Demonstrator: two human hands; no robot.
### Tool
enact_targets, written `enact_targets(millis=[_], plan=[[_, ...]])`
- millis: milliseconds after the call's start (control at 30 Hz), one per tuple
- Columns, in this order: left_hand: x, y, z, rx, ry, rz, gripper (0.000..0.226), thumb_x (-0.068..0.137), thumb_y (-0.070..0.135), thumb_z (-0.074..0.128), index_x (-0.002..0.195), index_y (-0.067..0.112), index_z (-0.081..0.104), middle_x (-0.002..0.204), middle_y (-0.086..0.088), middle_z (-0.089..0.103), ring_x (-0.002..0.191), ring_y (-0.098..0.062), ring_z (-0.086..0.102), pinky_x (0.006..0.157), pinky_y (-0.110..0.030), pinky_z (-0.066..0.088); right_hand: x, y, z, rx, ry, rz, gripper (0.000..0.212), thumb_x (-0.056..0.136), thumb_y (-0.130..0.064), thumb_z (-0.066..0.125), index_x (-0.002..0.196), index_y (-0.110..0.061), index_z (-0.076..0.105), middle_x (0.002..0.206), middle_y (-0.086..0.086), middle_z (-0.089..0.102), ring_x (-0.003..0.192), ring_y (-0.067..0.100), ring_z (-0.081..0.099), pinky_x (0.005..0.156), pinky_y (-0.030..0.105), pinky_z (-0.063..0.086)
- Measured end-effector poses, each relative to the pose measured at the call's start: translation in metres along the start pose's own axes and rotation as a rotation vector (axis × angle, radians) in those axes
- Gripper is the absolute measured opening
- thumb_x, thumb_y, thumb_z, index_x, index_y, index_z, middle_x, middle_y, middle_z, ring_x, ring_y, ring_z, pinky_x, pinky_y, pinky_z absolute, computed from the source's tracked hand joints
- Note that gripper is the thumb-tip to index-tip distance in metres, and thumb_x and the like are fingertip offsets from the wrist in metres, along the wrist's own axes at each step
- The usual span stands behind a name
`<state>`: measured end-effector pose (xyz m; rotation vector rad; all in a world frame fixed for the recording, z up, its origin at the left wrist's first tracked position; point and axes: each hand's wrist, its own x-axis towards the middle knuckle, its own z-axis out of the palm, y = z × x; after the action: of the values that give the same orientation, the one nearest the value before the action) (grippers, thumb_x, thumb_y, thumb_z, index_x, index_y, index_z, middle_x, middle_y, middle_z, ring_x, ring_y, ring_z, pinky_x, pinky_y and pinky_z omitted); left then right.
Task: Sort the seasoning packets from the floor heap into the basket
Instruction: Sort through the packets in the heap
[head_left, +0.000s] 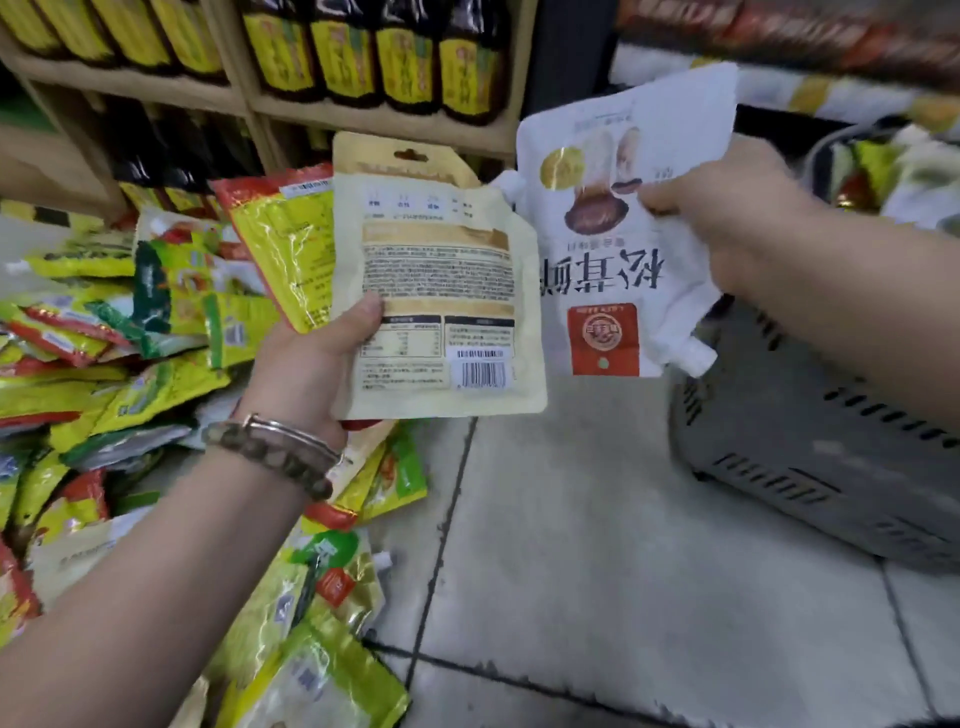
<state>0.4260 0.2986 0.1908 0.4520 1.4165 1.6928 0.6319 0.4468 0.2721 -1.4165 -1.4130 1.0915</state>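
My left hand (306, 364) holds a fan of packets above the floor. A cream packet (441, 280) is in front with its printed back and barcode facing me, and a yellow-green packet (291, 244) sits behind it. My right hand (727, 208) pinches a white spouted pouch (618, 223), upside down with a mushroom picture and a red label, beside the grey basket (810, 441). A heap of yellow, green and red seasoning packets (93, 374) covers the floor at the left. More packets (883, 171) lie inside the basket.
A wooden shelf (374, 117) with dark sauce bottles (343, 57) stands behind the heap. Pale floor tiles (597, 571) lie between the heap and the basket. A second shelf edge (779, 88) runs across the top right.
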Motion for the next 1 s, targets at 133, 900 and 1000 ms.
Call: enact_targets(millis=[133,900,1000], plan=[[-0.009,0.026,0.084,0.049,-0.126,-0.054,0.016,0.085,0.016,0.065,0.101,0.012,0.064,0.077,0.000,0.072,0.048,-0.011,0.066,0.037,-0.021,0.047,0.010,-0.021,-0.105,-0.097,0.118,0.007,0.019,0.083,-0.004,0.068,0.098,-0.014,0.062,0.091,0.001,0.068,0.080,0.016,0.065,0.068,0.030,0.056],[-0.036,-0.042,0.469,1.005,-0.591,0.309,0.118,0.078,0.046,0.072,0.149,0.012,-0.016,0.140,-0.015,0.047,0.118,-0.033,0.054,0.091,-0.036,0.044,0.092,0.092,-0.414,-0.943,0.524,0.141,0.046,0.099,-0.039,0.034,0.142,-0.021,0.039,0.144,0.021,0.038,0.132,0.038,0.035,0.108,0.052,0.028],[-0.027,-0.039,0.472,1.172,-0.616,0.369,0.087,0.095,0.047,0.045,0.150,0.008,-0.010,0.143,-0.019,0.043,0.121,-0.035,0.050,0.093,-0.039,0.041,0.074,0.065,-0.389,-0.809,0.199,-0.039,0.062,0.089,-0.065,0.037,0.145,-0.041,0.027,0.155,0.006,0.026,0.140,0.027,0.027,0.113,0.051,0.022]])
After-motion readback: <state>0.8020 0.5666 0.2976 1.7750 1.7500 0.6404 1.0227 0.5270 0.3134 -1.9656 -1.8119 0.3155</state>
